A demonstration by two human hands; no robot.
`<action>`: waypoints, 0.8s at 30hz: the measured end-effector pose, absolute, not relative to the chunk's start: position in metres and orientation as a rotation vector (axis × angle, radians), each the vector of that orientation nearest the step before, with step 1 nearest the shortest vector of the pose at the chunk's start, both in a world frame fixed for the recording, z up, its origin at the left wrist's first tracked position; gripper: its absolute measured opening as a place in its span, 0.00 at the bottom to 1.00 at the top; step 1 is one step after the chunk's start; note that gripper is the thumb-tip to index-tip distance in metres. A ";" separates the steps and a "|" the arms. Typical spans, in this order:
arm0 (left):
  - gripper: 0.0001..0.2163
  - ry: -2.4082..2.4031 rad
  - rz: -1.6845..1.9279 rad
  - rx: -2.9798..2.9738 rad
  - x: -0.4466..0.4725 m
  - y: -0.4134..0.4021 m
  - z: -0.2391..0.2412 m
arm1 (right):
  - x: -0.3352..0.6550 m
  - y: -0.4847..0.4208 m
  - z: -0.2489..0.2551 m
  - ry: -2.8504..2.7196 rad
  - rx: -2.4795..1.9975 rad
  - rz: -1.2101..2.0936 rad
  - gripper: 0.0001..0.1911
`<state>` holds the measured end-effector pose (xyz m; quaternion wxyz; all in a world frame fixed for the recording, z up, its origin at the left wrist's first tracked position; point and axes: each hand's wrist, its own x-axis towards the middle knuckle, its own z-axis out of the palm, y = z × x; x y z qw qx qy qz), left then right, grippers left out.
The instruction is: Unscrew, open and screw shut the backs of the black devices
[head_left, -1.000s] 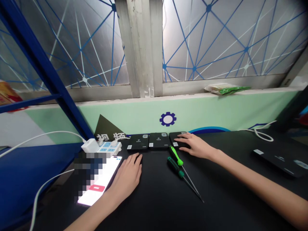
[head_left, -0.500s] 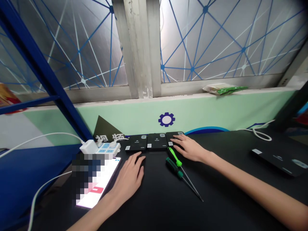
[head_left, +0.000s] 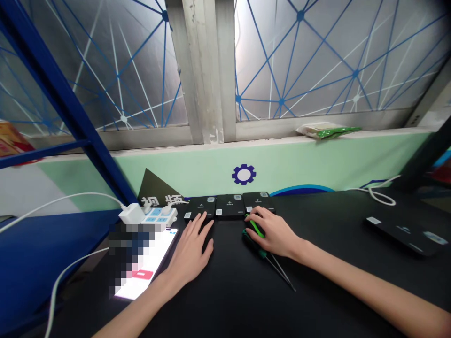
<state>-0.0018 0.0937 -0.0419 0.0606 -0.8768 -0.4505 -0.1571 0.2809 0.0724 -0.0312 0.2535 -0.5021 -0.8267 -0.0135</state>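
My left hand (head_left: pixel 192 249) rests on the black table with its fingers spread. Its fingertips reach the front edge of the left flat black box (head_left: pixel 200 206). A middle black box (head_left: pixel 229 205) and a right black box (head_left: pixel 257 199) stand beside it in a row along the wall. My right hand (head_left: pixel 276 232) has its fingers and thumb closed about the handle of a light green screwdriver (head_left: pixel 258 229), which it partly covers. Next to that lies a dark green screwdriver (head_left: pixel 251 243), close under the thumb. The two shafts point toward the front right.
A lit phone (head_left: pixel 141 272) lies left of my left hand. Behind it are a power strip (head_left: pixel 160 217) and a white charger (head_left: pixel 132 214) with cables. Another black box (head_left: pixel 407 234) lies at the right. A green packet (head_left: pixel 329 130) rests on the window ledge.
My right hand has come back off the right black box and closed on the light green screwdriver. My left hand has shifted slightly forward to the left box's edge.
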 end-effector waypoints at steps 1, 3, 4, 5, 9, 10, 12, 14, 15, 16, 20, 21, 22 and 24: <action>0.21 -1.358 -0.476 -2.655 -0.002 0.094 -0.043 | 0.280 0.069 -0.031 -2.236 -1.370 -0.015 0.11; 0.20 -1.356 -0.475 -2.658 -0.003 0.095 -0.045 | 0.279 0.062 -0.030 -2.220 -1.376 0.027 0.11; 0.20 -1.357 -0.474 -2.658 -0.004 0.096 -0.045 | 0.278 0.058 -0.029 -2.215 -1.380 0.046 0.11; 0.20 -1.359 -0.474 -2.658 -0.004 0.096 -0.045 | 0.277 0.054 -0.029 -2.210 -1.387 0.060 0.11; 0.19 -1.341 -0.511 -2.658 -0.004 0.093 -0.041 | 0.272 0.041 -0.030 -2.182 -1.433 0.071 0.16; 0.18 -1.328 -0.521 -2.657 -0.004 0.092 -0.040 | 0.271 0.039 -0.031 -2.180 -1.443 0.071 0.16; 0.17 -1.313 -0.525 -2.647 -0.004 0.090 -0.036 | 0.269 0.038 -0.033 -2.178 -1.457 0.075 0.15; 0.17 -1.312 -0.518 -2.631 -0.003 0.087 -0.033 | 0.268 0.038 -0.035 -2.172 -1.464 0.084 0.13; 0.17 -1.311 -0.522 -2.624 -0.003 0.085 -0.032 | 0.268 0.038 -0.036 -2.168 -1.464 0.087 0.12; 0.17 -1.310 -0.530 -2.619 -0.003 0.084 -0.031 | 0.267 0.038 -0.037 -2.164 -1.463 0.089 0.12; 0.20 -1.342 -0.578 -2.608 -0.002 0.080 -0.026 | 0.266 0.039 -0.039 -2.144 -1.472 0.087 0.11; 0.20 -1.357 -0.587 -2.603 -0.002 0.080 -0.025 | 0.266 0.039 -0.040 -2.137 -1.479 0.082 0.11; 0.20 -1.368 -0.596 -2.598 -0.002 0.080 -0.025 | 0.265 0.039 -0.040 -2.129 -1.486 0.076 0.11; 0.21 -1.373 -0.617 -2.592 -0.004 0.081 -0.026 | 0.266 0.039 -0.040 -2.106 -1.507 0.057 0.11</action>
